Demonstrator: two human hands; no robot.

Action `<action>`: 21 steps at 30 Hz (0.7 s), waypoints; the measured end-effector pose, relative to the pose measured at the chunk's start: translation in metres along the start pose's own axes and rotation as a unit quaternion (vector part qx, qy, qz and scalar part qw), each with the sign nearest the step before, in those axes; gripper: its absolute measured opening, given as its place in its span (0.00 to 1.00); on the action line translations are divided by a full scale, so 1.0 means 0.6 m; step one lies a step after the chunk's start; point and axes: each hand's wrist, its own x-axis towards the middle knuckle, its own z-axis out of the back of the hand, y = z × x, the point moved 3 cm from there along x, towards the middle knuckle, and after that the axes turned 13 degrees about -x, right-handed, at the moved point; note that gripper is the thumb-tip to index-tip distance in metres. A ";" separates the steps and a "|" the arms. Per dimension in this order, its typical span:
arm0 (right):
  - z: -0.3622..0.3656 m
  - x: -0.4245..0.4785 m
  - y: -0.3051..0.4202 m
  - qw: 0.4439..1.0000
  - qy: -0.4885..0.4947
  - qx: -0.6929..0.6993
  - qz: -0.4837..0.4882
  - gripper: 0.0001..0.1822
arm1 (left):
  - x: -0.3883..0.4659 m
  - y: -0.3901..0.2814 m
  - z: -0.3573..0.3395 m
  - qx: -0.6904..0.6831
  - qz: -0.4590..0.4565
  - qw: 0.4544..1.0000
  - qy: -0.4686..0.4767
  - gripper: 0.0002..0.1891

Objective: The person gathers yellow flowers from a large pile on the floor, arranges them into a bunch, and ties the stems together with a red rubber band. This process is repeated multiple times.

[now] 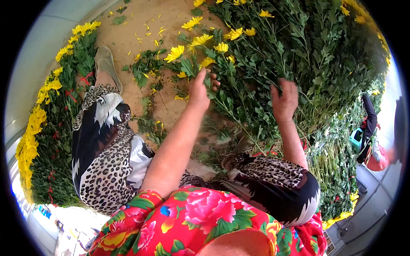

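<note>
Yellow chrysanthemums (175,53) on leafy green stems lie at the top centre. My left hand (202,84) has its thumb up and fingers curled around a leafy chrysanthemum stem (224,107), just below several blooms. To the right, my right hand (285,96) is over the large heap of chrysanthemum stems (307,60); its fingers are apart and a little blurred, and nothing shows in them. Whether its fingertips touch the leaves I cannot tell.
Tied chrysanthemum bundles with red ties (86,78) line the left side. Loose petals and leaf scraps litter the brown surface (128,41) before me. More bundles (336,179) stand at the right. Beyond them, a person (378,160) is beside a teal plastic stool (356,138).
</note>
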 end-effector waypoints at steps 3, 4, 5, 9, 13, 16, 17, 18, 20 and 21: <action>-0.064 -0.070 0.043 0.955 0.289 0.028 0.063 0.18 | 0.011 0.015 0.018 -0.051 0.010 0.998 0.031 0.16; -0.085 -0.099 0.050 0.944 0.324 0.034 0.058 0.18 | 0.012 0.021 0.016 -0.054 0.022 0.997 0.043 0.16; -0.101 -0.123 0.057 0.931 0.358 0.043 0.055 0.18 | 0.012 0.025 0.015 -0.056 0.031 0.997 0.053 0.16; -0.066 -0.120 0.069 0.953 0.236 0.178 -0.062 0.12 | 0.005 0.016 0.012 -0.027 0.035 0.996 0.078 0.16; -0.034 -0.112 0.094 0.947 0.180 0.257 -0.074 0.16 | 0.001 0.015 0.004 -0.028 0.059 0.988 0.143 0.19; -0.035 -0.107 0.107 0.929 0.201 0.304 -0.066 0.24 | -0.007 0.034 -0.016 -0.056 0.071 0.984 0.151 0.19; -0.035 -0.106 0.111 0.927 0.208 0.307 -0.055 0.24 | -0.011 0.035 -0.021 -0.067 0.074 0.982 0.160 0.19; -0.035 -0.104 0.116 0.931 0.200 0.303 -0.043 0.23 | -0.011 0.035 -0.025 -0.078 0.074 0.980 0.170 0.20; -0.032 -0.101 0.126 0.938 0.185 0.293 -0.019 0.22 | -0.009 0.031 -0.027 -0.063 0.072 0.976 0.198 0.23; -0.030 -0.101 0.130 0.941 0.178 0.288 -0.010 0.22 | -0.011 0.030 -0.027 -0.075 0.075 0.975 0.194 0.23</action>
